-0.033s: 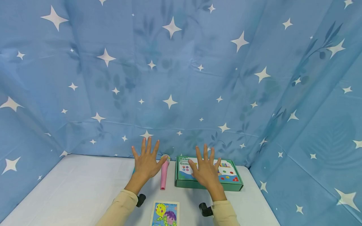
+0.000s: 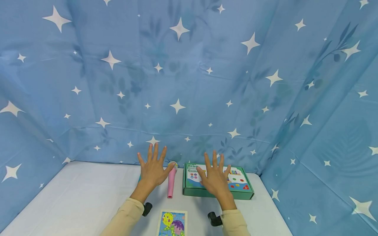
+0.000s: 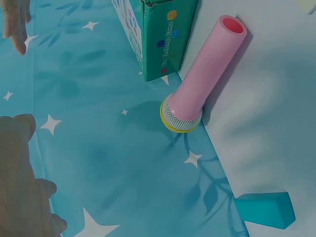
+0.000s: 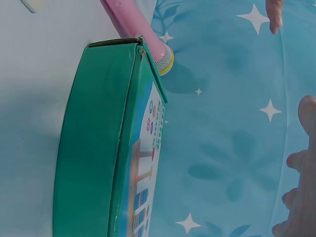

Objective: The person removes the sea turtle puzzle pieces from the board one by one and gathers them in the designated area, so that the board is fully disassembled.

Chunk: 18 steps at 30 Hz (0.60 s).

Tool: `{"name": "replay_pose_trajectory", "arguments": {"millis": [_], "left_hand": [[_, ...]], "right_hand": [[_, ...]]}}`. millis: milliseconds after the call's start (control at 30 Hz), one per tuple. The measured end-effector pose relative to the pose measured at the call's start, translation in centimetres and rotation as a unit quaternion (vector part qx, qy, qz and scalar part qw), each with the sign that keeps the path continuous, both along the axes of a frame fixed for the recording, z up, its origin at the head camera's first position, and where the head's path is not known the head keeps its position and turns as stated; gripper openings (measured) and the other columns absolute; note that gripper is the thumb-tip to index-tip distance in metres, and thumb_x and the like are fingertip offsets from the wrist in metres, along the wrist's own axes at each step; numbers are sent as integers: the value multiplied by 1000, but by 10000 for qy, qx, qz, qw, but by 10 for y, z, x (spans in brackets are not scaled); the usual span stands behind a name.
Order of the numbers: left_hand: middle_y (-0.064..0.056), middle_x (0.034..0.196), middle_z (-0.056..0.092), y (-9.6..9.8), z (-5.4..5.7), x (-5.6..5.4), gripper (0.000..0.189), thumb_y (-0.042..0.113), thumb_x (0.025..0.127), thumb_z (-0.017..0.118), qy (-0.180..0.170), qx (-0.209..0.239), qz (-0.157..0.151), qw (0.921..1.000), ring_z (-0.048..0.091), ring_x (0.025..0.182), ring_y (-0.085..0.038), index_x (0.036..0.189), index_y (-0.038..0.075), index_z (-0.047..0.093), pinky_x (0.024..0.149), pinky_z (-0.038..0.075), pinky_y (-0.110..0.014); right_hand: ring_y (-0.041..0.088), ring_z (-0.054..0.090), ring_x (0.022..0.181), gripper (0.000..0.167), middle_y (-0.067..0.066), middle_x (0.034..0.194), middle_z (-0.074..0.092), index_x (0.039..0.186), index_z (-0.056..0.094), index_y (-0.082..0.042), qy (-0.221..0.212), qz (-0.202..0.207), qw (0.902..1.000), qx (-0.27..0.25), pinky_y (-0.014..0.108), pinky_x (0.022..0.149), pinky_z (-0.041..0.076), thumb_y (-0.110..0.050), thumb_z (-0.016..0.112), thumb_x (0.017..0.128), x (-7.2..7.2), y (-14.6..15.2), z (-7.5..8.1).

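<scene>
With its fingers spread, my left hand [image 2: 152, 172] hovers above the back of the table, holding nothing. Just right of it lies a pink toy microphone [image 2: 171, 186] with a white mesh head and a yellow ring. My right hand [image 2: 216, 179], also spread and holding nothing, hovers over a green Ring Game box [image 2: 192, 190] and covers part of its lid. A teal block [image 3: 266, 210] shows in the left wrist view; the left hand mostly hides it in the head view. Nearer the front lies a picture puzzle [image 2: 172, 223] with a yellow and purple cartoon figure, cut off below.
A white-covered table [image 2: 88, 196] carries these things. Blue curtains [image 2: 189, 82] with white stars stand behind it and along both sides. Black camera mounts [image 2: 214, 219] sit below the wrists, near the beige sleeves [image 2: 234, 223].
</scene>
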<state>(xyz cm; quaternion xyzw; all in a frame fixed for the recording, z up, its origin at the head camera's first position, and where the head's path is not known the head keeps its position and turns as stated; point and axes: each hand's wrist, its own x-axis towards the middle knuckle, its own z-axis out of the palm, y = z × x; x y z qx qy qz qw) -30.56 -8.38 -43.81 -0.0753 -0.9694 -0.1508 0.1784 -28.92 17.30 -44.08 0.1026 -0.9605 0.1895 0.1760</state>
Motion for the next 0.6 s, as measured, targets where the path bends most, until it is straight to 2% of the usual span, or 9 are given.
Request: {"name": "replay_pose_trajectory", "arguments": {"millis": [367, 500, 600], "left_hand": [[-20, 169, 10, 0, -2, -3, 82, 61, 98, 55, 24, 23, -64, 10000, 2, 156, -41, 162, 17, 30, 112, -4, -78], [-18, 170, 12, -8, -7, -3, 81, 62, 98, 54, -54, -3, 32, 10000, 2, 156, -40, 163, 19, 29, 112, -2, -78], [-18, 170, 12, -17, -14, 1, 80, 61, 99, 52, -95, 156, 20, 9998, 1, 156, -39, 163, 19, 28, 112, -4, -78]], "right_hand": [[49, -3, 153, 71, 21, 169, 9, 162, 31, -14, -9, -46, 9999, 114, 83, 107, 3, -52, 49, 105, 1, -3, -2], [52, 2, 152, 71, 22, 169, 12, 161, 32, -13, -10, -35, 9997, 238, 85, 106, 7, -51, 51, 104, 1, -7, -5], [52, 3, 152, 72, 23, 168, 13, 161, 32, -13, 13, 16, 9997, 225, 86, 104, 8, -49, 55, 103, 1, -11, -10]]}}
